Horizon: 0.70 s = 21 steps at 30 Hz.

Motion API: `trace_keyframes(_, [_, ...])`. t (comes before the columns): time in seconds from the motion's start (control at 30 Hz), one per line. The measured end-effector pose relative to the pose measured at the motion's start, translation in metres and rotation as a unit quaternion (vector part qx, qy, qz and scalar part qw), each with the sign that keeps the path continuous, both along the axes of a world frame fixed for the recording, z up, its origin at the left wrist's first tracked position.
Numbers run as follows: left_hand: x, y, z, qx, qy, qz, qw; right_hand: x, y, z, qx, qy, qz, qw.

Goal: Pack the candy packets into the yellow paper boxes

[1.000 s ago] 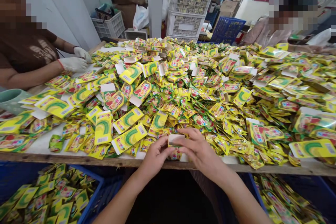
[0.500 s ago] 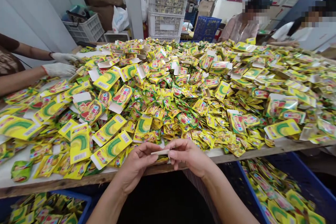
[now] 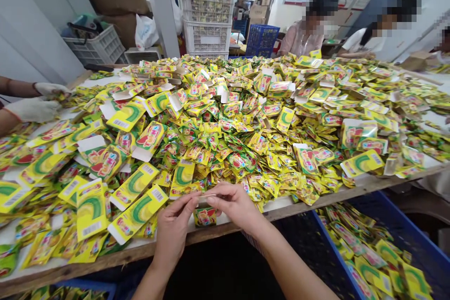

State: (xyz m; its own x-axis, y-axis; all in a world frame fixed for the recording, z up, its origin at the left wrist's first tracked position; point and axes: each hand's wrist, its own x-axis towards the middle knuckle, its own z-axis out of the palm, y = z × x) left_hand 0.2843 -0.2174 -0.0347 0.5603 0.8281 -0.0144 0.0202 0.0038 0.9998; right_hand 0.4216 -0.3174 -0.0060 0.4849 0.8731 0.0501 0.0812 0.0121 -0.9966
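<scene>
Both my hands hold one small printed carton (image 3: pixel 205 216) at the table's front edge. Its green, red and yellow face hangs below my fingers, and a pale flap shows at its top. My left hand (image 3: pixel 175 225) pinches the left side between thumb and fingers. On the right side, my right hand (image 3: pixel 235 206) has thumb and fingers closed at the flap. Just behind my hands lies a heap of small yellow and green sachets (image 3: pixel 242 159). Flat yellow cartons with a green curve, such as this carton (image 3: pixel 138 213), lie left of my left hand.
A blue crate (image 3: pixel 397 215) with filled cartons stands below the table at right; another blue crate (image 3: pixel 105 286) is at lower left. A co-worker's gloved hands (image 3: pixel 35 108) work at the left. Two people sit across the table. White crates (image 3: pixel 207 37) are stacked behind.
The carton has turned so that its printed face shows below my fingers. My hands have shifted slightly left in view. The camera view has swung to the right.
</scene>
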Motion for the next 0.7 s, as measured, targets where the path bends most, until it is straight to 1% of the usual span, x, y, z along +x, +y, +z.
trace_keyframes(0.07, [0.001, 0.002, 0.001, 0.026, 0.001, -0.001, 1.0, -0.002, 0.0, 0.001, 0.011, -0.04, -0.004, 0.999])
trace_keyframes(0.17, [0.001, 0.007, 0.0, 0.047, 0.004, -0.003, 0.999, -0.006, 0.001, 0.003, 0.04, -0.106, -0.035, 0.993])
trace_keyframes(0.23, [0.0, 0.009, -0.002, 0.052, 0.008, 0.001, 0.999, -0.007, 0.002, 0.005, 0.051, -0.115, -0.032, 0.991])
trace_keyframes(0.3, [0.0, 0.009, -0.002, 0.06, 0.017, -0.005, 0.998, -0.007, 0.004, 0.006, 0.042, -0.094, -0.028, 0.994])
trace_keyframes(0.37, [0.0, 0.008, 0.0, 0.058, 0.021, -0.024, 0.998, -0.006, 0.006, 0.005, 0.018, -0.061, -0.043, 0.997])
trace_keyframes(0.47, [0.002, 0.006, 0.005, 0.016, 0.006, -0.042, 0.999, -0.006, 0.01, 0.002, -0.027, -0.008, -0.073, 0.997])
trace_keyframes(0.53, [0.003, 0.007, 0.008, 0.01, 0.005, -0.049, 0.999, -0.007, 0.011, -0.002, -0.036, 0.009, -0.091, 0.995])
trace_keyframes(0.6, [0.003, 0.01, 0.009, 0.057, 0.015, -0.062, 0.996, -0.008, 0.01, -0.004, -0.019, -0.006, -0.102, 0.995])
trace_keyframes(0.7, [-0.001, 0.013, 0.009, 0.168, 0.008, -0.083, 0.982, -0.01, 0.003, -0.005, 0.029, -0.053, -0.088, 0.994])
